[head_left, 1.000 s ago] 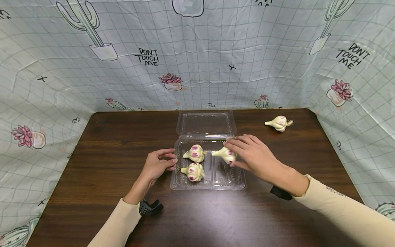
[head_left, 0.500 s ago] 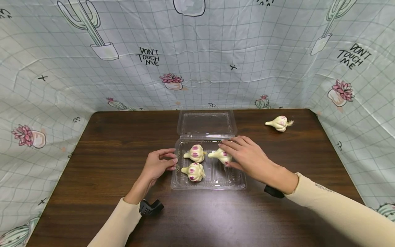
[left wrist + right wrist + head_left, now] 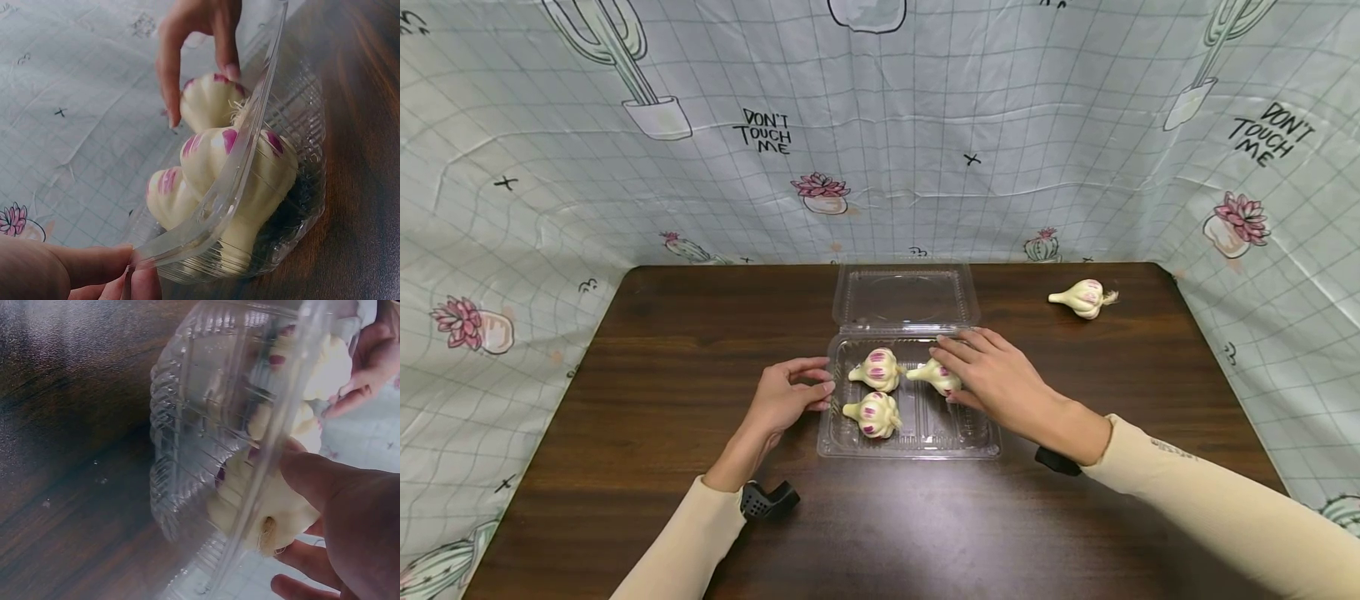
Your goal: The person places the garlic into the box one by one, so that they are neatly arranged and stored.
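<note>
My left hand (image 3: 786, 393) pinches the left rim of a clear plastic container (image 3: 925, 448) between thumb and fingers, as the left wrist view shows. Two garlic bulbs (image 3: 877, 415) with purple marks lie in the container's left part, one behind the other, their stems to the left. At the back right of the container, my right hand (image 3: 1000, 375) holds a third garlic bulb (image 3: 936, 375) from above, thumb on the near side and fingers on the far side. Its stem points left; the hand hides its root end in the head view, but roots show in the right wrist view.
The container's hinged lid (image 3: 906, 296) lies open behind it. Another garlic bulb (image 3: 1081, 298) rests on the dark wooden table (image 3: 700, 325) at the back right. A patterned cloth (image 3: 880, 158) hangs around the table's back and sides.
My right hand has shifted slightly left inside the container, bringing its garlic bulb closer to the two others. My left hand has stayed at the rim.
</note>
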A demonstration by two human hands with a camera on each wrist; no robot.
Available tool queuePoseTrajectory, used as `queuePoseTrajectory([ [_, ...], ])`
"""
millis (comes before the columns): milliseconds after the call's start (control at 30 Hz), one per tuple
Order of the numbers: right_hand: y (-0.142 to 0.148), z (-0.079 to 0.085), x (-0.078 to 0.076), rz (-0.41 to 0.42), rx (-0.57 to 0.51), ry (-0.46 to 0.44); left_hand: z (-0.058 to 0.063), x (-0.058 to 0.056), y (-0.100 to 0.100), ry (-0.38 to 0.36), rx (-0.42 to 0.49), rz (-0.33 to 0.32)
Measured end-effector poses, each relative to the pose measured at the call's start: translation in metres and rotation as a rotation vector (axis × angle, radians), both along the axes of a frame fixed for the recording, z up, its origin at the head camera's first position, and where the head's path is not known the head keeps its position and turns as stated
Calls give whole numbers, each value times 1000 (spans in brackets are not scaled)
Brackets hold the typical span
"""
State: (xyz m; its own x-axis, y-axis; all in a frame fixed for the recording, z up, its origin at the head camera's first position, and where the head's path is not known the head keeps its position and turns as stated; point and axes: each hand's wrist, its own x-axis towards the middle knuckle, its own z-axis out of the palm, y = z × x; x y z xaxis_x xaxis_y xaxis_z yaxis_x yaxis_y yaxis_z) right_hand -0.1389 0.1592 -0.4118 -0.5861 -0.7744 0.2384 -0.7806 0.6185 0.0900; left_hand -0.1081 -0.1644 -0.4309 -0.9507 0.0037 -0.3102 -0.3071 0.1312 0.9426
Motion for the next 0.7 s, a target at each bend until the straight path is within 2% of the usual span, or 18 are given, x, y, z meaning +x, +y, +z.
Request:
queuePoseTrajectory([
  [200, -1, -4, -2, -9, 5, -18, 0, 0, 1, -6, -8, 3],
  [700, -3, -10, -5, -35, 49, 5, -1, 1, -1, 0, -14, -2],
])
